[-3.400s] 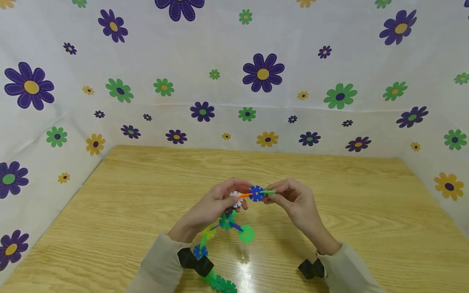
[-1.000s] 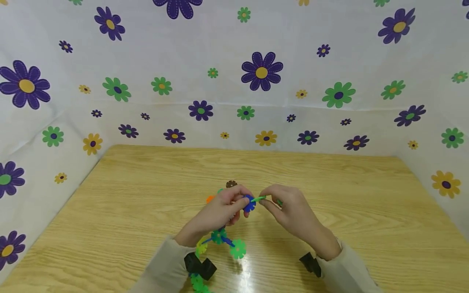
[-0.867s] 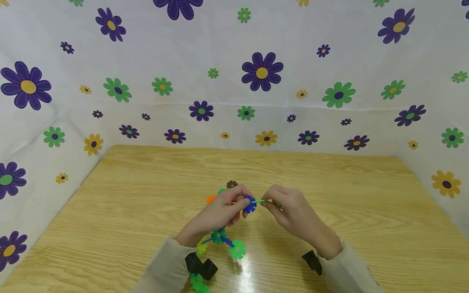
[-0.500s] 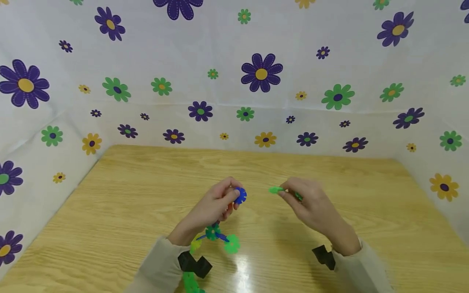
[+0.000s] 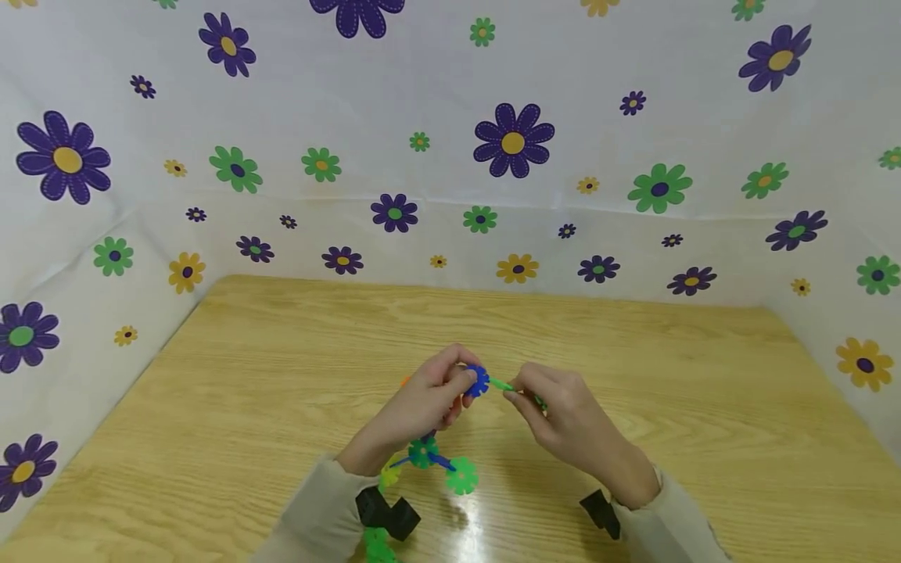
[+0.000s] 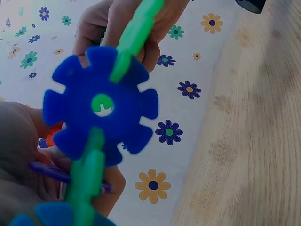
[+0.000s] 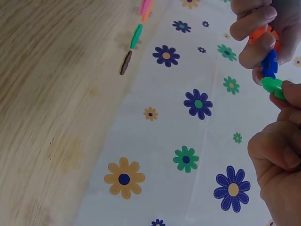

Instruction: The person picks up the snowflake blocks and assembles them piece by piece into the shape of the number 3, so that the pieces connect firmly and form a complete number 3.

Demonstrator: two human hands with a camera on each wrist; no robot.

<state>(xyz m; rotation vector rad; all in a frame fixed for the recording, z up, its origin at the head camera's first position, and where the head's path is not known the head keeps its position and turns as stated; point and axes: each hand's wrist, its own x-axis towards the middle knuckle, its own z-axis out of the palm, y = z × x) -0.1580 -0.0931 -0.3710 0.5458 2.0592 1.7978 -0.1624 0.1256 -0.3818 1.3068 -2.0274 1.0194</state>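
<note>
My left hand (image 5: pixel 429 391) pinches a blue notched snowflake disc (image 5: pixel 477 381) between thumb and fingers. From the right, my right hand (image 5: pixel 570 407) pinches a green snowflake disc (image 5: pixel 500 384), edge-on, whose end meets the blue disc's rim. In the left wrist view this green disc (image 6: pixel 136 35) overlaps the blue disc's (image 6: pixel 75 101) upper edge; how deep it sits in a slot I cannot tell. Another green piece shows partly at my right fingers. Below my left hand hangs a chain of joined discs: teal (image 5: pixel 423 452), light green (image 5: pixel 462 475) and yellow (image 5: pixel 390 472).
More green discs (image 5: pixel 378 545) show near the table's front edge, under the left wrist's black camera mount (image 5: pixel 387 514). Brown (image 7: pixel 125 63) and green (image 7: pixel 136 36) discs appear edge-on in the right wrist view. A flower-printed cloth (image 5: pixel 436 176) borders the wooden table (image 5: pixel 669 367).
My left hand's grip has shifted from near the white and orange discs to the blue one. Half a second ago the hands were apart; now the green disc is back against the blue disc.
</note>
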